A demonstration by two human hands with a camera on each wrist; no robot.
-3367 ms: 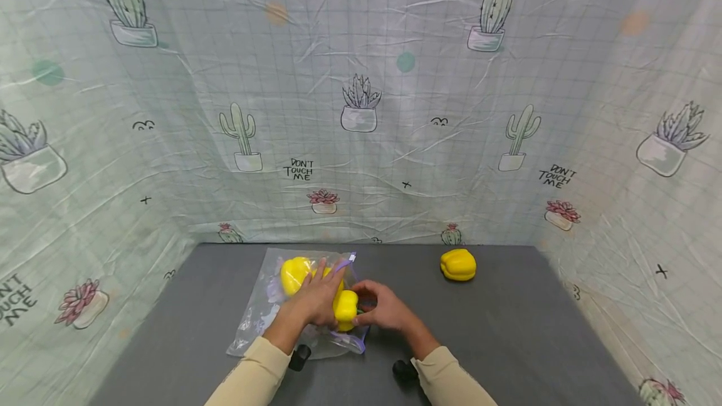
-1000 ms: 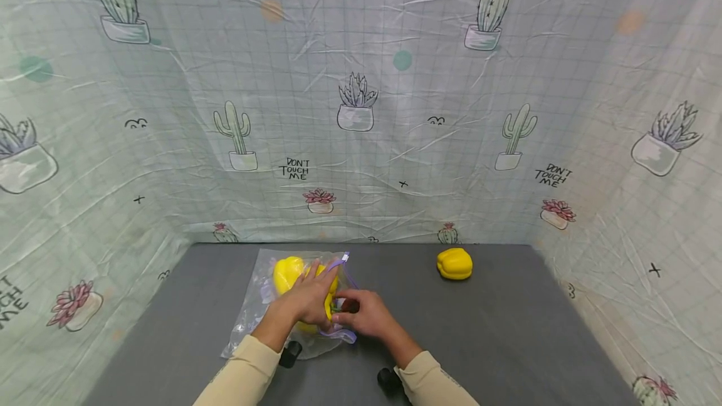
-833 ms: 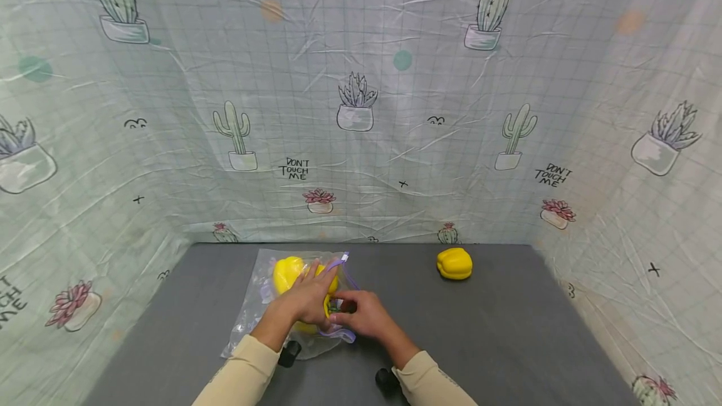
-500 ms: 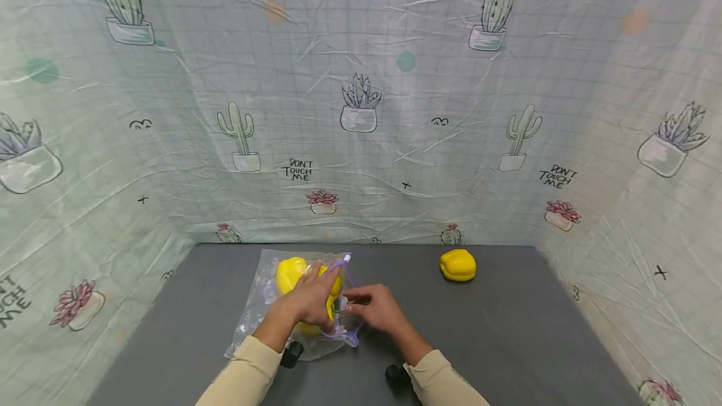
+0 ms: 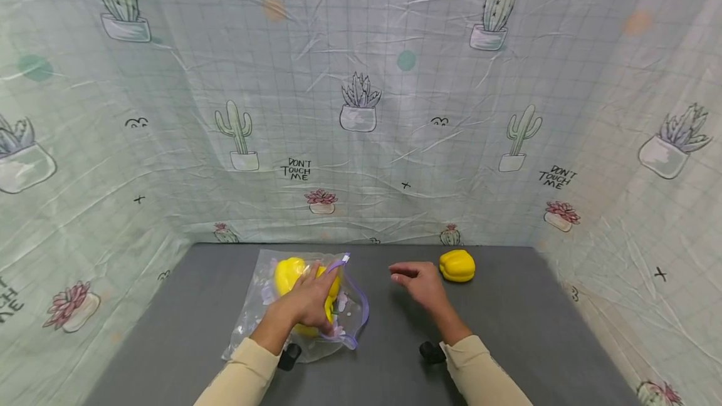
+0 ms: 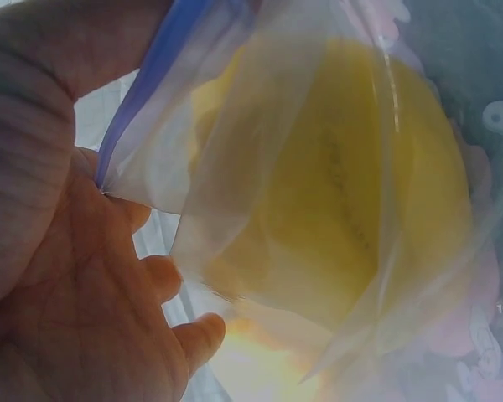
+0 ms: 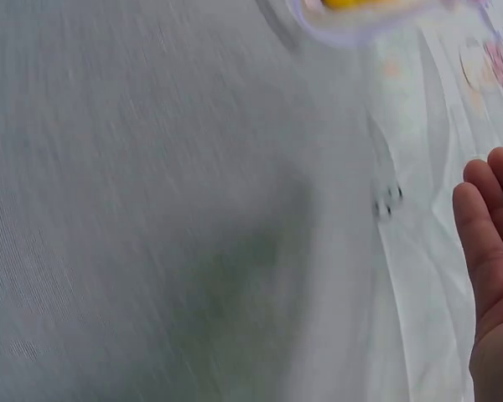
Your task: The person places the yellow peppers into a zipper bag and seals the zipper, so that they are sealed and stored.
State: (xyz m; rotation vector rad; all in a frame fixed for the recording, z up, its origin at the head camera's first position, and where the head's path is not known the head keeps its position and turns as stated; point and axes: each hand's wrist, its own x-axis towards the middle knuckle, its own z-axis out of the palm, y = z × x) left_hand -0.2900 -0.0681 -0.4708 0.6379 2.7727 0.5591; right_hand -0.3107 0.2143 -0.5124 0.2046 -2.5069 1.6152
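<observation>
One yellow pepper point(image 5: 335, 287) (bagged), under left fingers point(image 6: 203, 337)

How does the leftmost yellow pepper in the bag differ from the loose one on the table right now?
The bagged pepper lies under clear plastic inside the bag; the loose pepper sits bare on the table.
The bagged pepper is beside the left hand; the loose pepper is nearer the right hand.
Both are yellow bell peppers.

Glossy pepper point(image 5: 457, 266), crinkled plastic bag point(image 5: 249, 321)
</observation>
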